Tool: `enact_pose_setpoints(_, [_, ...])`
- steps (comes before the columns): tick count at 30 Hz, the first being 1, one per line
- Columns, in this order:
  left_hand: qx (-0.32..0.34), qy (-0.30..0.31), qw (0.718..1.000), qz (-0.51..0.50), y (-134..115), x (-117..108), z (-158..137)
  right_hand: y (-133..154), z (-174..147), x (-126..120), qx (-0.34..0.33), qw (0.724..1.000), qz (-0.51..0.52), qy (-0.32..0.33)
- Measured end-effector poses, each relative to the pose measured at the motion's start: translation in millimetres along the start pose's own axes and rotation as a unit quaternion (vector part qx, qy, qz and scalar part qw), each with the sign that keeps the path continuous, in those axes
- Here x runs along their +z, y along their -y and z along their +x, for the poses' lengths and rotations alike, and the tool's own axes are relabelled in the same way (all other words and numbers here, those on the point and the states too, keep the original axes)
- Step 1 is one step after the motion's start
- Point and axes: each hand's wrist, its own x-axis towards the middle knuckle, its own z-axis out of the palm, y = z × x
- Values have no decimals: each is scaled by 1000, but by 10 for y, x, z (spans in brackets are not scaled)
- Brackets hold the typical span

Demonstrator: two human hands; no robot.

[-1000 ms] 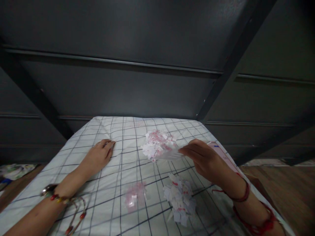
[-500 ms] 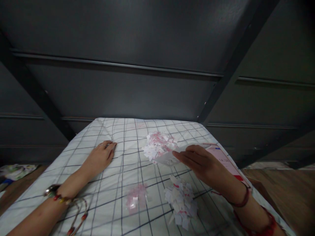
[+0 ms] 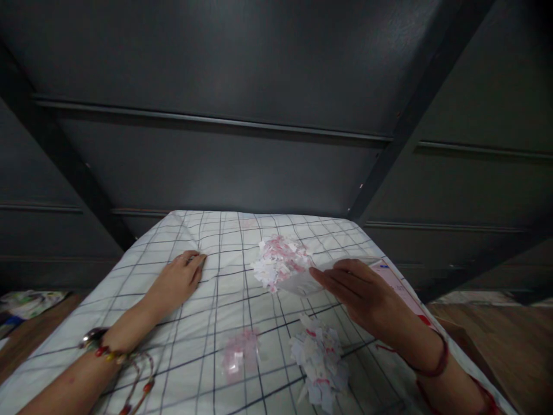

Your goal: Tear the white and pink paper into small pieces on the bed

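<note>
My left hand [image 3: 179,276] lies palm down on the checked cloth, its fingers loosely bent and nothing visible in them. On the other side, my right hand [image 3: 356,288] has its fingers together on a translucent plastic bag [image 3: 305,283], partly covering it. The bag's left end touches a heap of small white and pink slips [image 3: 280,259]. Nearer to me, below the right hand, is a second pile of white paper pieces [image 3: 320,360] with red marks. A small cluster of clear pinkish plastic pieces [image 3: 241,353] lies left of that pile.
The white cloth with dark grid lines [image 3: 216,242] covers the table. At its right edge lies a phone with a pink screen [image 3: 395,285], partly behind my right hand. A dark panelled wall [image 3: 242,167] stands along the far edge. Wooden floor [image 3: 496,328] shows at the right.
The view has shifted slightly. My right hand now covers more of the phone, and the bag's outline has changed a little. My left hand stays resting on the cloth.
</note>
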Motion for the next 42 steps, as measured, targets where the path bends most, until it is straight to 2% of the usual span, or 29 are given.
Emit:
enact_pose_setpoints(6, [9,11,1000,-2,-16,-25,11,21,14,-12,-24,999,19,10])
enact_pose_setpoints(17, [7,1,1000,18,12,22,1,38,19,46,6,1000,-4,-13])
enact_pose_setpoints(25, [10,-2,1000,12,11,6,3,153,83,16,-60,997,34,-27])
enact_pose_setpoints(29, [13,3,1000,13,5,-11,-2,158,88,-13,-48,998,7,-49])
enact_pose_setpoints(33, [8,-2,1000,14,2,-5,-4,124,84,30,-45,998,-17,-37])
enact_pose_setpoints(38, [15,-8,1000,11,18,15,-4,141,76,45,-58,998,20,-26])
enact_pose_setpoints(42, [17,2,1000,14,22,4,-1,155,79,6,-57,997,32,-48])
